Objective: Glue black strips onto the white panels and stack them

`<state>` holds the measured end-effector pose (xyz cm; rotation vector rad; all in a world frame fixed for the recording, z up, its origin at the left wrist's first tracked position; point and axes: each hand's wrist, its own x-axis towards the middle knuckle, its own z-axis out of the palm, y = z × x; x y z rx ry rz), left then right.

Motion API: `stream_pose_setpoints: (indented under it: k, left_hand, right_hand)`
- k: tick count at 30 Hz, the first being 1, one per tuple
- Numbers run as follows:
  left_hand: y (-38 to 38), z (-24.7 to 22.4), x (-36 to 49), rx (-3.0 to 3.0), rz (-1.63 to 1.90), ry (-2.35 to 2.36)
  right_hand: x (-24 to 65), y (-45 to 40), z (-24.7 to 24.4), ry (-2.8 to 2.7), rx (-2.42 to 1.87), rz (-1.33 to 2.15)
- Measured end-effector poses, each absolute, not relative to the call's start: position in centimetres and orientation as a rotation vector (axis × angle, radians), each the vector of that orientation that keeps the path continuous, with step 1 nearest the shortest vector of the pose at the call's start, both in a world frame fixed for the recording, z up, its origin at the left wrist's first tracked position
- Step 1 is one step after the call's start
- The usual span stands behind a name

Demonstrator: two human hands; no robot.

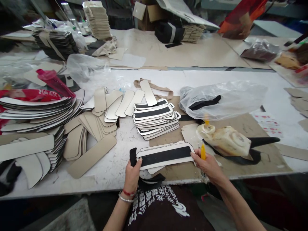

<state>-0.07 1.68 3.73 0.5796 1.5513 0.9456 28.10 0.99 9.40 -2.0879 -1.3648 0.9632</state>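
Observation:
Near the table's front edge, a long white panel (156, 164) with rounded corners carries a black strip (168, 155) along its middle. My left hand (132, 173) is closed at the panel's left end, where a loose black strap end (132, 156) rises above the fingers. At the right end my right hand (208, 165) pinches the panel's corner. A yellow-handled tool (203, 152) sticks up from that same hand; its lower part is mostly hidden. More pale panels lie beneath the held one. Just beyond is a stack of similar black-striped panels (154, 112).
Beige and white panels (96, 128) spread out left of the stack. Curved panels (38, 110) pile up at far left. On the right lie a stained plastic glue container (229, 141) and a clear plastic bag (223, 98). Bundled pieces (96, 21) stand at the back.

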Motion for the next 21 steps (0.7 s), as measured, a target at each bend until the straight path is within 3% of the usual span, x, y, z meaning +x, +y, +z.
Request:
stream_pose_setpoints:
  k: [3, 21]
  left_hand:
    - [1.5, 3.6, -0.3, 0.511, 1.01, 1.536]
    - [1.4, 4.0, -1.9, 0.861, 0.987, 1.691]
  right_hand:
    - [27.0, 0.6, 9.5, -1.385, -2.042, 1.034]
    - [23.4, -1.2, 9.3, -1.779, -1.92, 0.663]
